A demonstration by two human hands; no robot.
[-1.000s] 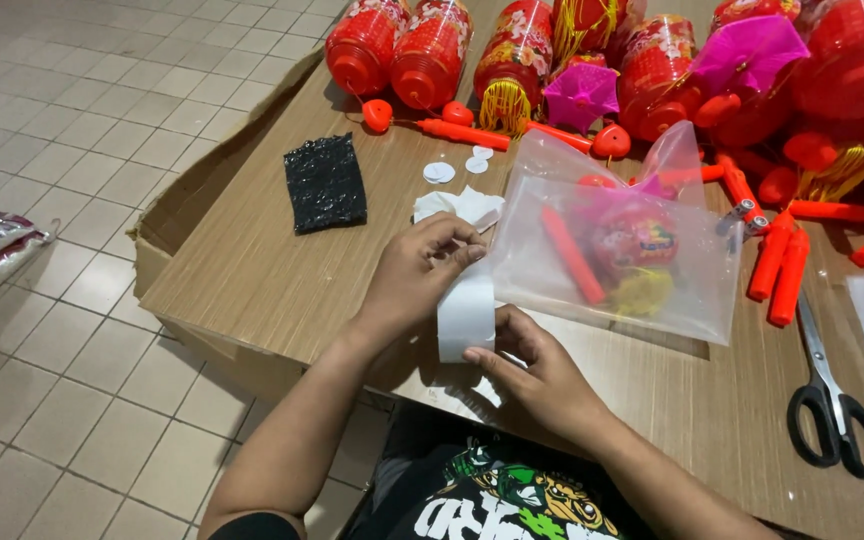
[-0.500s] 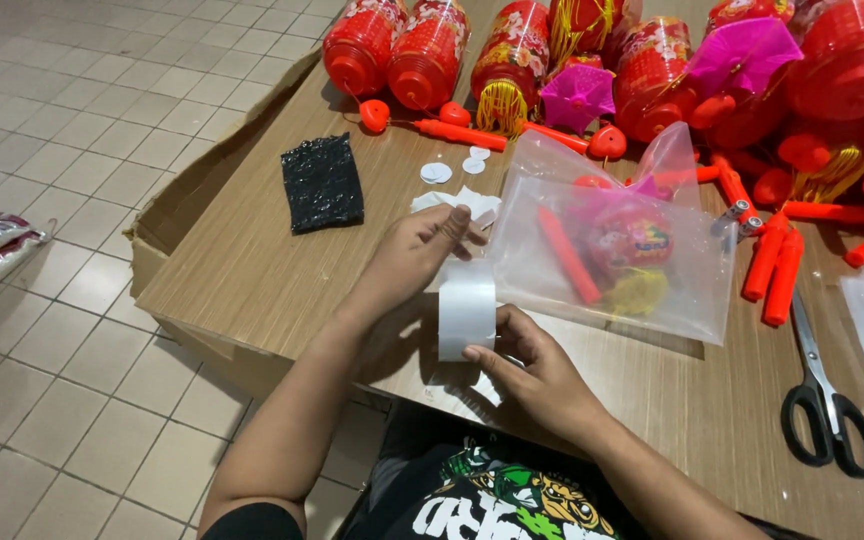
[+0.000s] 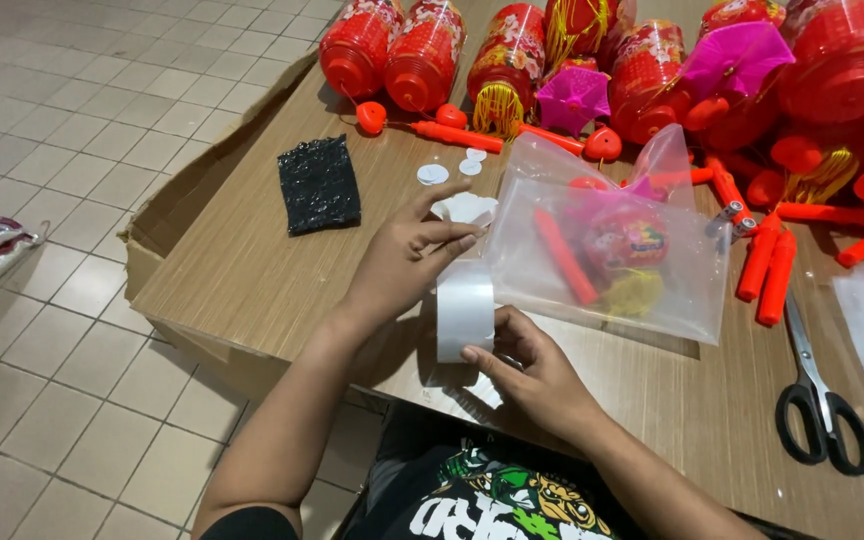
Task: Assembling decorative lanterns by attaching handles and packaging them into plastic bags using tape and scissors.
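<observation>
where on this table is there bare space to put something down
Bare wood shows left of the left hand, between the black patch and the table's near edge. A smaller patch lies between the clear bag and the scissors. The far side is crowded with red lanterns and orange sticks.

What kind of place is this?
Likely a home or small workshop packing bench: a wooden table on tiled floor, red lanterns, a filled clear bag, scissors.
</observation>
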